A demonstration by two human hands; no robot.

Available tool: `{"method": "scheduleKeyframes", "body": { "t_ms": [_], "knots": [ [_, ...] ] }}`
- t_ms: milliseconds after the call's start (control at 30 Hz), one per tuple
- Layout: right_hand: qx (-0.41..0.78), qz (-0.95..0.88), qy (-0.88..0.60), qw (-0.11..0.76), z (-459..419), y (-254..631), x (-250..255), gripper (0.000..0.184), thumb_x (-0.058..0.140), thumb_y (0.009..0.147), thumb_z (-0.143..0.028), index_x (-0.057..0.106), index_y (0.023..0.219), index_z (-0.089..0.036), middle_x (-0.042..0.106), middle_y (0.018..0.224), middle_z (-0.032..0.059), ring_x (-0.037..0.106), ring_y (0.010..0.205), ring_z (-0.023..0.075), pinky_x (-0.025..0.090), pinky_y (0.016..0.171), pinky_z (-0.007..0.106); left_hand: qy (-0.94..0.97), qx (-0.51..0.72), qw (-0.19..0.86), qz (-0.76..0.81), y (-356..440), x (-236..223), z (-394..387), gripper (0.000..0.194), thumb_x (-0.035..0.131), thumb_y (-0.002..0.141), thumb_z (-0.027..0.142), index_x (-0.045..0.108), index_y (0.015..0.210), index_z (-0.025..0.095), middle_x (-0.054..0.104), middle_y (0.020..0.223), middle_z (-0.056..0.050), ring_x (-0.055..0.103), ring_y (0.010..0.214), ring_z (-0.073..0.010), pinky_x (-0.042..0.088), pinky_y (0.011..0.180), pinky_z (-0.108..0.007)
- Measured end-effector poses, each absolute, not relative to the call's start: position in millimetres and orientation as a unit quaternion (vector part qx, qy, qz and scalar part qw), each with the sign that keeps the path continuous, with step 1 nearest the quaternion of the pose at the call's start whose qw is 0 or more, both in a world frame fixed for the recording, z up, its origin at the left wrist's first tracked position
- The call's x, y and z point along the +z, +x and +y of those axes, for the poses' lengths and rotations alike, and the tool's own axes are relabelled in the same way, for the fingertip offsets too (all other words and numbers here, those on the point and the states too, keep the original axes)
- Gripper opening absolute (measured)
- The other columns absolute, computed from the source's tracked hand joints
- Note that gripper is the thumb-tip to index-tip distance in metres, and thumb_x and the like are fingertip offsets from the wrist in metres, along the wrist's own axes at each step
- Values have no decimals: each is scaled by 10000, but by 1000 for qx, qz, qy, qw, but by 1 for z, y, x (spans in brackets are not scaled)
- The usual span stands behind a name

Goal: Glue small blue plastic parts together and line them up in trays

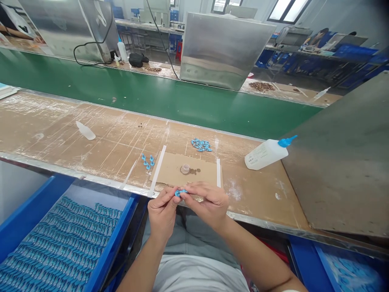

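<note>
Between my two hands, above the table's front edge, is a small blue piece (181, 192) with a rounded end. My left hand (163, 209) pinches its left end between thumb and fingertips. From the other side my right hand (209, 200) grips the right end the same way; the fingers cover part of it. Just beyond lies a taped cardboard sheet (170, 168) with a small round cup (185, 168) and dark stains beside it. Several blue pieces (147, 161) stand left of the cardboard. Behind it is a pile of small blue parts (201, 144).
A white bottle with a blue nozzle (266, 154) leans at the right, near a metal panel (343, 162). A small squeeze bottle (85, 131) lies at the left. Below left, a blue tray (123, 221) holds rows of blue pieces. A green belt (146, 95) runs behind the table.
</note>
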State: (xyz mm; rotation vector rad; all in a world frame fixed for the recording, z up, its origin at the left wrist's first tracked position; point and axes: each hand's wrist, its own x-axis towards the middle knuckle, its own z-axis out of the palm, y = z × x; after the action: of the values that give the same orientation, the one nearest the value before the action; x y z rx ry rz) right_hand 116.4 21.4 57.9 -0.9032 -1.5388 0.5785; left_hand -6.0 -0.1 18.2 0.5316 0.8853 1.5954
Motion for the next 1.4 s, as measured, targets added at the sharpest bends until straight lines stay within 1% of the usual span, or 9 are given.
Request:
{"method": "scheduleKeyframes", "body": {
  "t_ms": [167,367,533,733,800,933,1133,1267,1400],
  "knots": [
    [227,-678,-375,590,25,120,60,274,780,664,-154,724,883,-308,736,767,-9,692,649,186,599,720,362,254,684,565,385,-7,19,-2,279,821,577,221,757,848,211,715,846,-46,657,825,-179,554,722,-281],
    [303,-642,-394,584,23,118,63,274,782,652,-145,715,895,-252,722,697,1,644,519,142,549,458,242,265,680,569,379,-8,19,-3,279,813,590,215,757,863,206,714,830,-48,658,803,-175,547,721,-281],
    [346,-613,-402,586,21,116,62,245,774,665,-170,710,894,-230,722,697,10,657,537,150,562,477,241,271,678,569,377,-7,19,-2,272,806,603,217,756,870,205,718,822,-54,658,798,-171,547,741,-287],
    [361,-603,-390,595,22,118,56,254,764,668,-124,702,893,-223,714,730,17,636,547,130,561,529,245,280,687,561,367,-5,17,-3,242,781,637,184,755,872,238,721,837,-40,666,797,-167,558,753,-299],
    [386,-593,-381,595,22,118,56,242,762,676,-124,697,892,-213,717,741,25,650,561,139,568,539,250,288,690,560,357,-5,18,-2,241,777,639,169,755,868,244,719,828,-36,664,775,-162,562,701,-284],
    [466,-563,-353,584,22,119,56,212,759,696,-134,686,886,-190,720,725,32,675,564,160,579,528,253,311,696,559,326,-6,19,-1,239,782,628,154,754,852,231,713,778,-28,632,620,-122,534,550,-238],
    [563,-517,-349,542,25,121,53,245,798,655,-165,688,873,-170,718,739,40,678,556,153,567,503,224,304,700,557,328,-7,18,-1,238,828,551,153,747,764,222,697,666,-7,643,588,-134,559,568,-264],
    [644,-472,-342,495,28,120,54,256,814,633,-207,682,847,-160,702,650,20,658,496,143,529,426,192,286,697,586,299,-6,20,1,244,856,499,184,726,701,226,672,621,22,623,496,-115,533,486,-226],
    [693,-431,-322,479,30,117,53,268,822,600,-155,684,830,-159,682,581,-5,637,456,125,480,378,150,274,694,606,275,-6,21,2,286,879,436,205,699,659,211,643,606,42,611,470,-100,512,449,-194]
  ]
}}
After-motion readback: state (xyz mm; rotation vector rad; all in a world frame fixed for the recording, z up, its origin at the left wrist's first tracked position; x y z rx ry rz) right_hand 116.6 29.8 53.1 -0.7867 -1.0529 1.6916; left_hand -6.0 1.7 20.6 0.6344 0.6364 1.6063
